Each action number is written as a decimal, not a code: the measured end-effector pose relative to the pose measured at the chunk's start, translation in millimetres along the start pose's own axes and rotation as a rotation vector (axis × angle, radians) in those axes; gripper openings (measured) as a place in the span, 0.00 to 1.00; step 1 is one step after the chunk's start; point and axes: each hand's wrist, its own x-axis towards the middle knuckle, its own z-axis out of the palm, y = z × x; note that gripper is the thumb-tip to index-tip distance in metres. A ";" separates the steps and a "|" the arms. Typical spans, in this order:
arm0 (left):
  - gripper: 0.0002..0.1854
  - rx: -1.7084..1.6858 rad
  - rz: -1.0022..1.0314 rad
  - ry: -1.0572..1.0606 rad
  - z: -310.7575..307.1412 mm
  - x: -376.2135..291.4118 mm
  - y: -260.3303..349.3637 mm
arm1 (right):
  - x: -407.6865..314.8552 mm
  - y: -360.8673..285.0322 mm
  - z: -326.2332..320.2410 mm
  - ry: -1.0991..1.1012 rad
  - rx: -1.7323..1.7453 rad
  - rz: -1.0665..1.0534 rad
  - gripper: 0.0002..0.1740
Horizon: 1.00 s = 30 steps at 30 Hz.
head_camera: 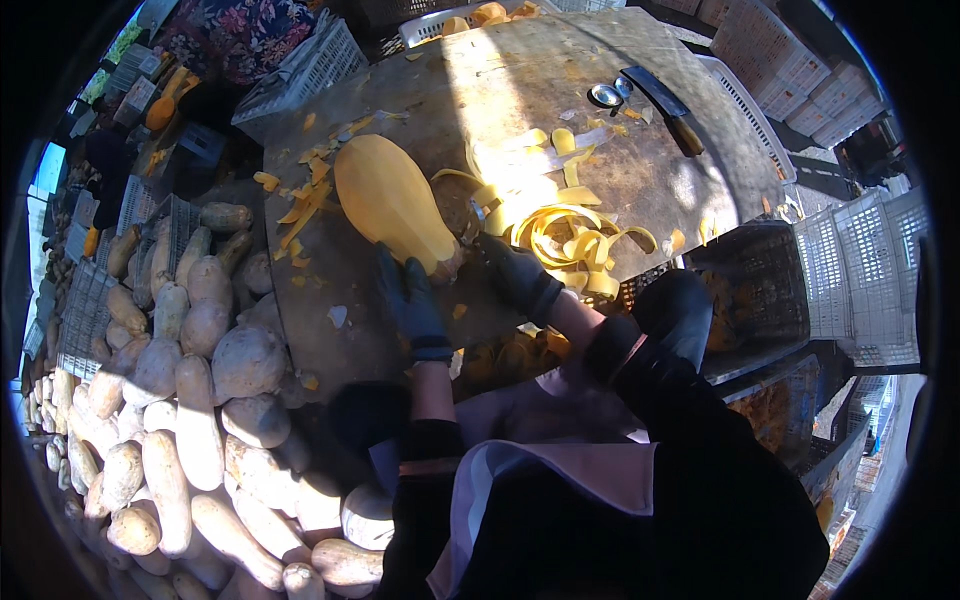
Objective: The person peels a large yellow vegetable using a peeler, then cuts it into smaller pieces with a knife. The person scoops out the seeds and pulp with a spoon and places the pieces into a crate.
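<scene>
A peeled butternut squash [390,195] lies on the worn wooden table [360,300], its smooth orange-yellow flesh bare. My left hand [412,300], in a dark glove, holds the squash near its narrow end, thumb and fingers against the side. Close to that same end, my right hand [517,274], also gloved, is closed on a peeler [478,211] whose metal head shows beyond the fingers. Long curled strips of peel [562,232] are heaped just right of the peeler, partly in glaring sunlight. Smaller peel scraps [306,206] lie left of the squash.
A cleaver [664,109] rests at the table's far right beside shiny metal pieces [606,95]. Unpeeled squashes [199,420] are piled at my left. A dark crate [750,292] stands at the right, near stacked white crates [859,277]. A person in floral clothing [232,37] is beyond.
</scene>
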 end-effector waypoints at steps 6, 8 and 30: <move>0.39 0.379 0.021 0.069 37.9 9.2 39.4 | 43.6 -38.4 -124.1 0.310 0.523 0.081 0.17; 0.34 0.472 0.210 0.131 51.4 22.2 36.2 | 16.5 -60.7 -142.3 0.204 0.225 0.071 0.22; 0.29 1.169 0.337 -0.650 77.5 261.6 59.6 | 89.3 -72.4 -114.8 -0.090 -1.047 -0.498 0.32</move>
